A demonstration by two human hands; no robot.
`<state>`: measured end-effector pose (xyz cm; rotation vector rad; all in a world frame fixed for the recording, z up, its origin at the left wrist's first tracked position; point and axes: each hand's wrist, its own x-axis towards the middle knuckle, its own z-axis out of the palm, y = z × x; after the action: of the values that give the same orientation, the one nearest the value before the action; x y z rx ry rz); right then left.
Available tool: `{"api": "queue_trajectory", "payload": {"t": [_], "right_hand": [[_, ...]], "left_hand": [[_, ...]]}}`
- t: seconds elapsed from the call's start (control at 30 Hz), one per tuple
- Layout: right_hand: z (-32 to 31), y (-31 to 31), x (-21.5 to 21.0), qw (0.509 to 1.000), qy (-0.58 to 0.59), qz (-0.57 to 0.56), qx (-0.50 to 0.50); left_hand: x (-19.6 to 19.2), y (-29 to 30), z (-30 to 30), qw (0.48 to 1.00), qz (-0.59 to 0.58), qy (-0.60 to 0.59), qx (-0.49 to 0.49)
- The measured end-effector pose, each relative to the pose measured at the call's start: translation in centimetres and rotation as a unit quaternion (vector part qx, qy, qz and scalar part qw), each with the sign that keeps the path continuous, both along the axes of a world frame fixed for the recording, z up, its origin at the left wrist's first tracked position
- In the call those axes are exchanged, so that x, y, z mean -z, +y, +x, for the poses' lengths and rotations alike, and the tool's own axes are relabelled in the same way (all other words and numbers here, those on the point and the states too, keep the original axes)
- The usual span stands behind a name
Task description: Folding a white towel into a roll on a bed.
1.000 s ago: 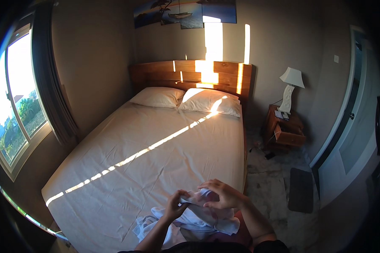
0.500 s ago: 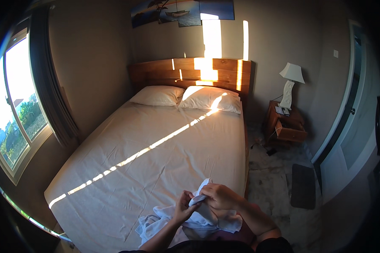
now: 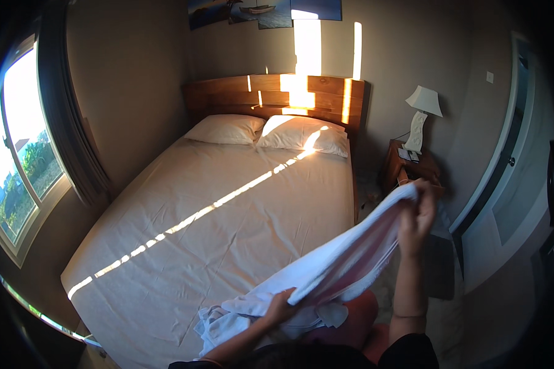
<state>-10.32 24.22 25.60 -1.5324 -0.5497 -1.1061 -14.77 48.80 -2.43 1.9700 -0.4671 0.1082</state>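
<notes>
A long white cloth (image 3: 329, 261), soft and thick-edged like a towel, is stretched between my two hands above the front right corner of the bed. My right hand (image 3: 417, 215) is raised out past the bed's right side and grips one end of it. Lower down, my left hand (image 3: 279, 307) is closed on the cloth's edge near the mattress. The rest of the cloth lies crumpled around my left forearm and across my lap. Folds hide some of my fingertips.
A bed with a fitted beige sheet (image 3: 184, 246) spreads out before me, two pillows (image 3: 224, 129) against its wooden headboard (image 3: 228, 95). Right of it stand a nightstand (image 3: 400, 154) with a lamp (image 3: 422, 117), a dark mat (image 3: 440, 264) and a door (image 3: 505, 221). A window (image 3: 28, 147) is at left.
My right hand has moved up and to the right with one end of the cloth, drawing it out from a bunch. My left hand stays low near the bed.
</notes>
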Motion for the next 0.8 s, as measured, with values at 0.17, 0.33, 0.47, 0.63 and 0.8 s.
{"api": "queue_trajectory", "payload": {"t": [0.17, 0.33, 0.47, 0.63, 0.8], "right_hand": [[1.1, -5.1, -1.9, 0.996, -0.020, 0.027, 0.087], [5.3, -8.0, -3.4, 0.963, 0.113, -0.110, 0.217], [16.6, -10.8, 2.1, 0.972, 0.190, -0.138, 0.029], [19.0, -6.9, -0.2, 0.946, 0.277, 0.103, -0.130], [19.9, -8.2, -4.3, 0.950, 0.037, 0.196, -0.241]], "left_hand": [[0.4, 6.8, 3.2, 0.987, 0.086, -0.064, -0.116], [0.2, 14.9, 8.0, 0.945, 0.233, -0.057, -0.221], [4.4, 23.6, 18.1, 0.962, 0.054, 0.047, -0.263], [-9.9, 24.1, 26.1, 0.828, -0.505, 0.241, -0.031], [-27.2, 21.8, 25.4, 0.849, -0.514, -0.098, -0.079]]}}
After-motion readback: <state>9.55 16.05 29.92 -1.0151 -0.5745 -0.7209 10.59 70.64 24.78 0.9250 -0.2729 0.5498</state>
